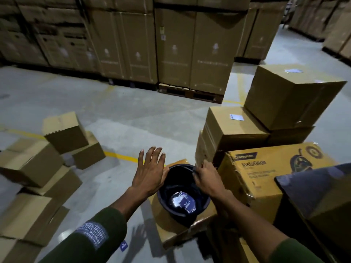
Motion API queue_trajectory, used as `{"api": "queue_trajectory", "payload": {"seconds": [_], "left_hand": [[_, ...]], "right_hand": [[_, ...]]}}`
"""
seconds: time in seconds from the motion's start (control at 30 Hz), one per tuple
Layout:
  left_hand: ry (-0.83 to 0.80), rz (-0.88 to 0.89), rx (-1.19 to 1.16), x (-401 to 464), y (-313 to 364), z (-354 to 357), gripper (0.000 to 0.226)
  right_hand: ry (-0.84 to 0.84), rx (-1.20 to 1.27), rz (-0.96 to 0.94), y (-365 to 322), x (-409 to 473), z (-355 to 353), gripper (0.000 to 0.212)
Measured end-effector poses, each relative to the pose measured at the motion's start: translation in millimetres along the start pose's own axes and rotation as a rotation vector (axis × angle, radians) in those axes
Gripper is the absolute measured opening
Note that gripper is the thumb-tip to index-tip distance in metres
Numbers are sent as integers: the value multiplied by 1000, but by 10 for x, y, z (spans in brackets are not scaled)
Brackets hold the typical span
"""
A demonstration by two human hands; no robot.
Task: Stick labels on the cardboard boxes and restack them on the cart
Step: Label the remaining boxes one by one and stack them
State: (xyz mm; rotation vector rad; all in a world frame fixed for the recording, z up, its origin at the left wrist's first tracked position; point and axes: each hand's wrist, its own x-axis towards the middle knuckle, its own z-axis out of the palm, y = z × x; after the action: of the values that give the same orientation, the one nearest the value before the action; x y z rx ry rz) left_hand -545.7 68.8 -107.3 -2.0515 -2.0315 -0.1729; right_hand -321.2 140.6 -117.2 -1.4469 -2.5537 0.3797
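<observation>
A dark round bin (pixel 167 202) with crumpled label backing (pixel 183 203) inside stands on a cardboard box (pixel 171 230) in front of me. My left hand (pixel 151 172) hovers flat with spread fingers at the bin's left rim. My right hand (pixel 206 179) has curled fingers at the bin's right rim, seemingly pinching a thin strip. To the right, brown boxes are stacked (pixel 235 130), and two carry white labels (pixel 236 117) on top. The top box (pixel 288 97) sits skewed.
A yellow printed InstaGlide box (pixel 266 173) lies right of the bin, with a dark panel (pixel 319 188) over its near corner. Loose brown boxes (pixel 32 164) pile up on the floor at left. Tall palletised cartons (pixel 190 54) wall off the back. A small blue scrap (pixel 123 246) lies on the floor.
</observation>
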Motion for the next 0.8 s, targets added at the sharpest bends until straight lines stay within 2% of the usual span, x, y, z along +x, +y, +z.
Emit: {"api": "queue_trajectory", "payload": {"seconds": [0.13, 0.23, 0.53, 0.8], "left_hand": [[5, 7, -22, -55, -92, 63, 59], [1, 28, -35, -51, -78, 122, 58], [20, 260, -96, 295, 604, 48, 55], [167, 502, -173, 935, 1827, -536, 64]], "right_hand": [[-193, -80, -53, -61, -137, 249, 36], [-181, -23, -39, -8, -251, 279, 31], [114, 136, 104, 403, -560, -170, 24], [501, 28, 230, 1091, -1083, -1236, 22]]}}
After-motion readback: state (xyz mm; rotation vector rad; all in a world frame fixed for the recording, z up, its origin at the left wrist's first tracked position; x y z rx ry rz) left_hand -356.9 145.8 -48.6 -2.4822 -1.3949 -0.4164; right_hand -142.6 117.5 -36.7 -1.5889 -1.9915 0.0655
